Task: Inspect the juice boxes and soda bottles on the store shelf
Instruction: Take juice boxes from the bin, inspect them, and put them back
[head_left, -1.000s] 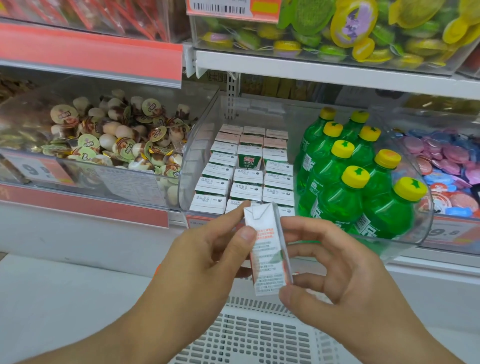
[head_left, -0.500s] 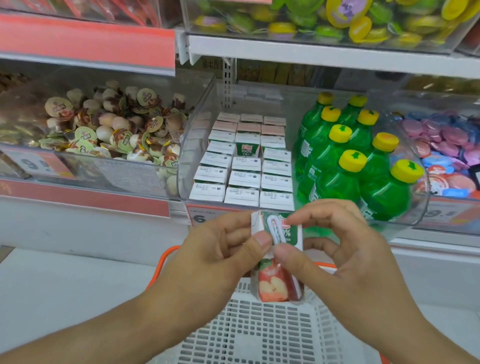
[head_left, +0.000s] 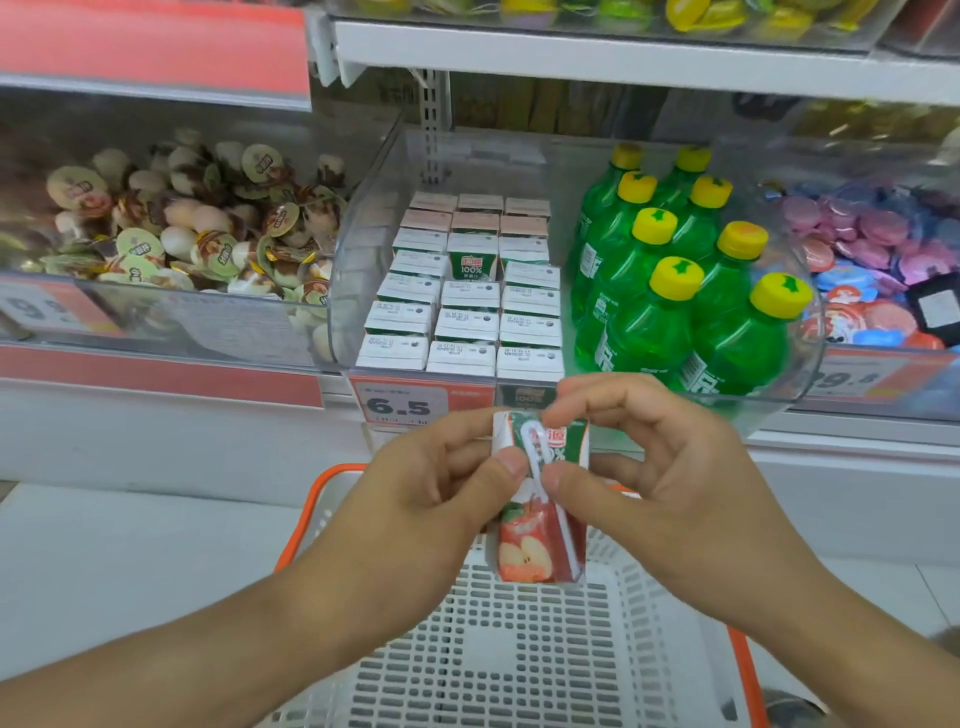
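A small apple juice box, green on top with red apples below and a wrapped white straw on its face, is upright in front of the shelf. My left hand pinches its left edge and my right hand pinches its top and right side. Behind it a clear bin holds several rows of the same juice boxes on the left and several green soda bottles with yellow caps on the right.
A white basket with an orange rim sits directly below my hands. A price tag reading 6.5 hangs on the bin's front. Bins of jelly cups and pink and blue packs flank it. Another shelf hangs above.
The juice box has turned in my hands from its white printed side to its green and red front with the straw. My view has tilted lower, showing more of the basket.
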